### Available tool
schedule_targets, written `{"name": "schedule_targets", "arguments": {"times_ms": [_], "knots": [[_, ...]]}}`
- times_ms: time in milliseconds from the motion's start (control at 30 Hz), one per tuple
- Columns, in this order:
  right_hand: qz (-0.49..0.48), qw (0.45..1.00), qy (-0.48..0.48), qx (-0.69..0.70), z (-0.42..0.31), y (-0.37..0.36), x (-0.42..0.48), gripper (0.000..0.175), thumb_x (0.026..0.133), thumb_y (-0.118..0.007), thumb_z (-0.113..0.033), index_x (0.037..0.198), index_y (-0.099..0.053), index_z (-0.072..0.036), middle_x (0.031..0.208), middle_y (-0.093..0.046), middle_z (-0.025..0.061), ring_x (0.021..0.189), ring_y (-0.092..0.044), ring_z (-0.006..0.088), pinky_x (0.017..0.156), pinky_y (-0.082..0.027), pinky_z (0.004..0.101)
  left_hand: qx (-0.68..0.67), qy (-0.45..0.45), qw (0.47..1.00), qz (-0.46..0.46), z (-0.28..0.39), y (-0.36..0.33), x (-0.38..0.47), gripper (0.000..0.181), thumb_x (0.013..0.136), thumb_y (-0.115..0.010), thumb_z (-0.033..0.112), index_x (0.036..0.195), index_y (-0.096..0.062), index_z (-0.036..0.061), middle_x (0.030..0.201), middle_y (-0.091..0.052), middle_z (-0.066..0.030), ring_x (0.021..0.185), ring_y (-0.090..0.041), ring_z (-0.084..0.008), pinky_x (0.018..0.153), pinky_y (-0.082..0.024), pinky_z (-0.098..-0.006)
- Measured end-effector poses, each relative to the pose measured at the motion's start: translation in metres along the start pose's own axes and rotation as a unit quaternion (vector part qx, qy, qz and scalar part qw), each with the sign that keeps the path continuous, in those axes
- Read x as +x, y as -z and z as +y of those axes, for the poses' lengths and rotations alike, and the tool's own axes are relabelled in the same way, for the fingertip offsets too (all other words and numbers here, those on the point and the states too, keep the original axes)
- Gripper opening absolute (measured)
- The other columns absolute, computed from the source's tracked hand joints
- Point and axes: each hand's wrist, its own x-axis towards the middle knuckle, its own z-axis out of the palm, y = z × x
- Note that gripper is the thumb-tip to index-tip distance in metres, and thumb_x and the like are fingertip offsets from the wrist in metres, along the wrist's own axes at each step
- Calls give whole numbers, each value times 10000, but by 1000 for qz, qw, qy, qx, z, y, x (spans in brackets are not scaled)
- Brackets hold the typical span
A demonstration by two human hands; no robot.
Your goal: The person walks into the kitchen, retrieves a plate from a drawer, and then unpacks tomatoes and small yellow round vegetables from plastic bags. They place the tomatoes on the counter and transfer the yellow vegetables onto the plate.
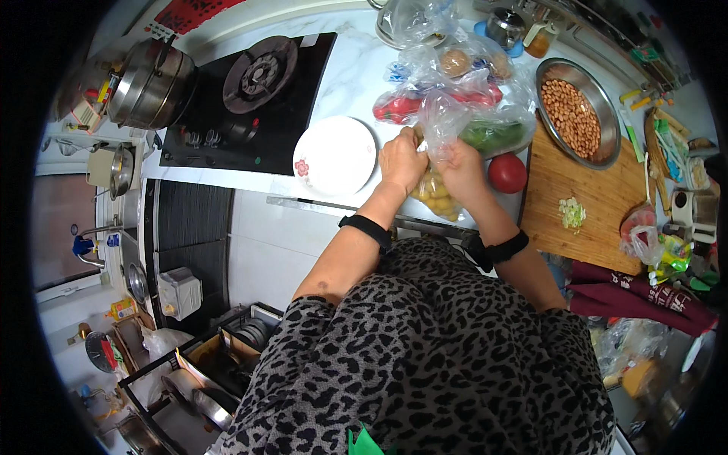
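Observation:
Both hands grip the gathered neck of a clear plastic bag of small yellow-green round fruit at the counter's front edge. My left hand has its fingers closed on the bag's left side. On the right side, my right hand pinches the plastic, and the loose top stands up between the two. Just left of my left hand is a white plate with a red flower. A red tomato sits right of my right hand. Behind the hands lie bagged green vegetables and bagged red peppers.
A wooden cutting board at right bears chopped pale-green pieces. A steel bowl of peanuts overlaps its far edge. A black gas stove is at left, with a large steel pot on it. Further bags crowd the back.

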Motion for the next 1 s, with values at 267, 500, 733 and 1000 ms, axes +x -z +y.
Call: {"name": "schedule_targets", "arguments": {"times_ms": [267, 500, 733, 1000], "knots": [[-41, 996, -63, -44, -2, 28, 14, 249, 839, -553, 68, 1076, -598, 5, 996, -672, 62, 876, -626, 119, 764, -501, 275, -18, -29, 999, 18, -4, 0, 10, 316, 715, -711, 250, 839, -531, 21, 797, -639, -221, 773, -614, -421, 696, -484, -465], [-2, 944, -51, -326, -7, 45, 32, 212, 814, -680, -91, 998, -617, -4, 931, -669, 100, 859, -637, 189, 750, -496, 333, -173, -38, 981, -72, -15, 6, 15, 215, 727, -702, 51, 749, -489, 37, 658, -565, -59, 603, -597, -167, 533, -472, -306], [62, 851, 39, -520, -38, 23, -6, 274, 760, -732, -179, 945, -618, -12, 933, -634, 137, 843, -642, 275, 712, -507, 376, -266, 42, 957, -111, -12, 10, 10, 216, 725, -724, 62, 722, -516, 6, 637, -579, -94, 534, -610, -180, 513, -472, -316], [40, 941, 0, -336, 6, 17, 3, 240, 754, -727, -117, 957, -642, -20, 840, -622, 123, 724, -630, 237, 681, -510, 349, -312, 14, 928, -201, -13, 11, 12, 193, 783, -682, 12, 713, -503, -9, 651, -570, -69, 570, -637, -157, 490, -487, -291]]}}
